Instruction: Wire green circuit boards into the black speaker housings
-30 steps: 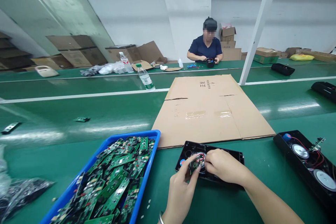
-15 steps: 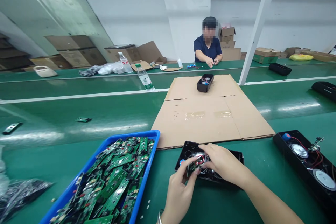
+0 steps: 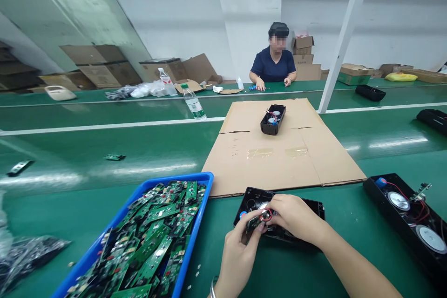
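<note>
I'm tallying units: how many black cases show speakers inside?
3: one case beneath the right hand, one on the cardboard, one at near right. Two farther black cases hide their insides.

Black casing (image 3: 281, 233), red wire (image 3: 271, 214), green circuit boards (image 3: 153, 242), blue tray (image 3: 195, 230)

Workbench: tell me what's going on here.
The person's left hand holds a small board over an open black case. The right hand is right beside it at the red wires; whether it grips them is hard to tell. A blue tray heaped with green boards is to the left, and a second open case to the right. A third case rests on the cardboard, with a co-worker beyond it.
</note>
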